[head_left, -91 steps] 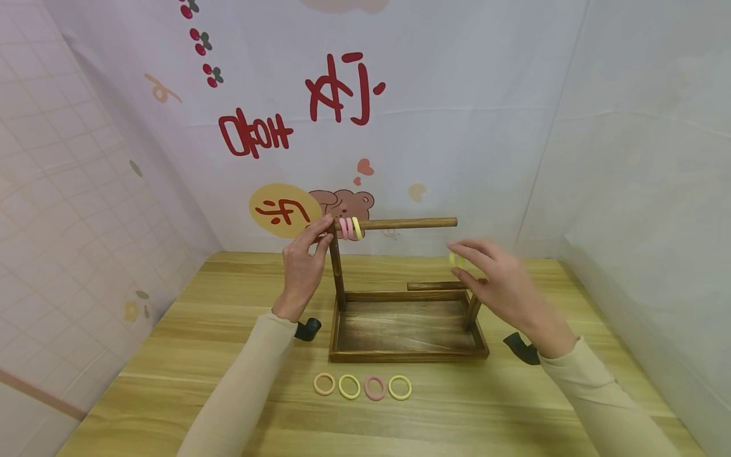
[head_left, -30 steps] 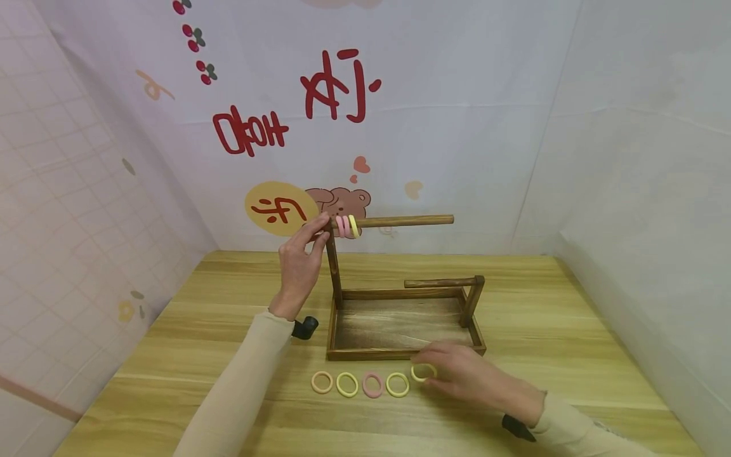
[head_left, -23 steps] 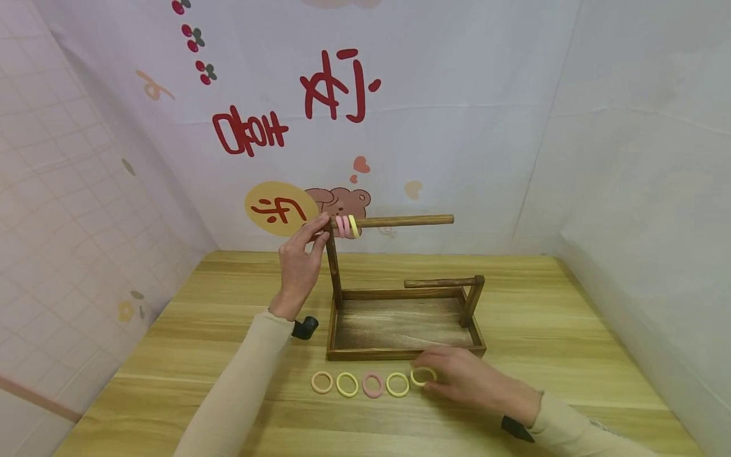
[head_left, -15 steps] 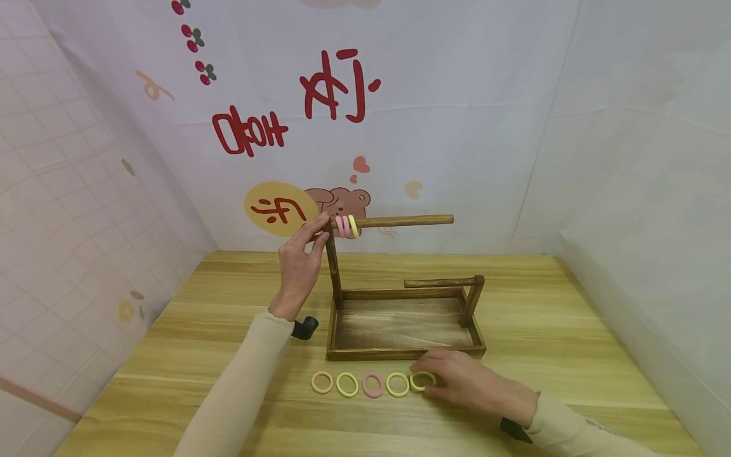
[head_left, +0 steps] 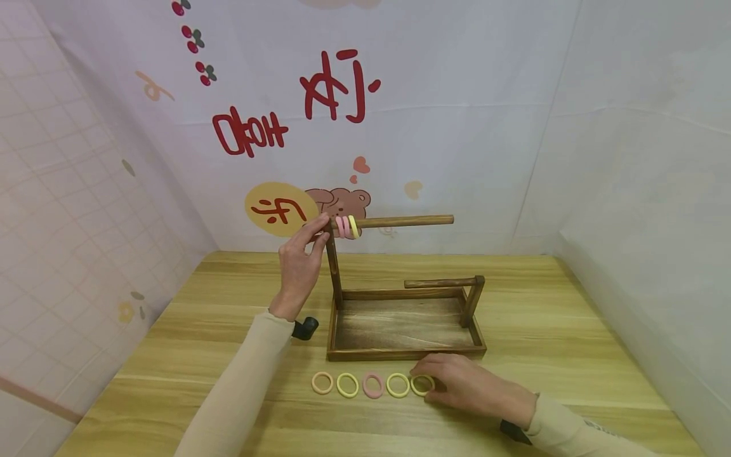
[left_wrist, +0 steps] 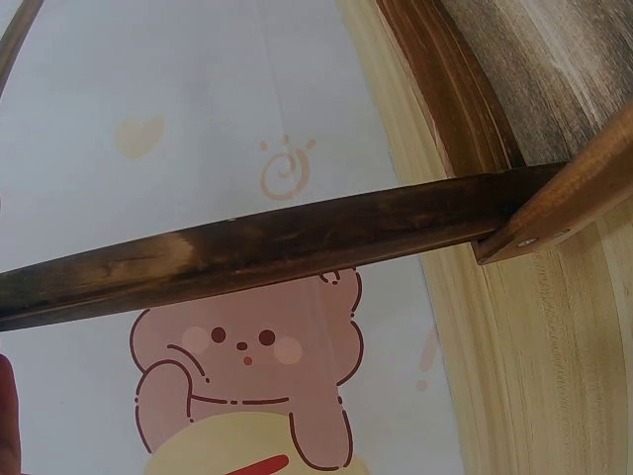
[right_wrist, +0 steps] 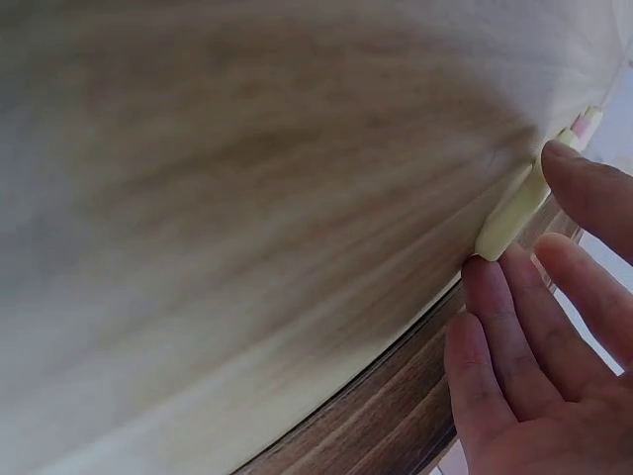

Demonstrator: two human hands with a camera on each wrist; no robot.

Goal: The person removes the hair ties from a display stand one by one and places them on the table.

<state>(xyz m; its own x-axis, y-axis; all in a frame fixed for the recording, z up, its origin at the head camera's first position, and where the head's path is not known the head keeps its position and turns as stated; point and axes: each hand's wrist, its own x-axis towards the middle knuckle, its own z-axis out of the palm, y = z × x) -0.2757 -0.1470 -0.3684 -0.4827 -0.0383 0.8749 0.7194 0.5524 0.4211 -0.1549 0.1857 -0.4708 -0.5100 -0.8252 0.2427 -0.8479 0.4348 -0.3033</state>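
Note:
At the top of the left post of a dark wooden stand (head_left: 335,273), my left hand (head_left: 299,270) pinches the corner with thumb and fingers. Right beside those fingertips, two pink rings (head_left: 342,226) and one yellow ring (head_left: 354,227) hang on the long upper bar (head_left: 408,221). My right hand (head_left: 465,384) is low at the table in front of the stand. Its thumb and fingers hold a yellow ring (right_wrist: 514,213) at opposite edges, at the right end of a row. In the left wrist view the post (left_wrist: 257,242) crosses the frame; only a sliver of finger (left_wrist: 8,421) shows.
Leftward along the row lie another yellow ring (head_left: 398,375), a pink ring (head_left: 373,376), a yellow ring (head_left: 348,375) and an orange ring (head_left: 322,373). The stand's tray (head_left: 405,354) is behind them. A shorter bar (head_left: 440,283) juts left from the right post (head_left: 472,301).
My right hand has come down from beside the short bar with the yellow ring, which now lies flatter at the row's right end. My left hand keeps its hold on the post.

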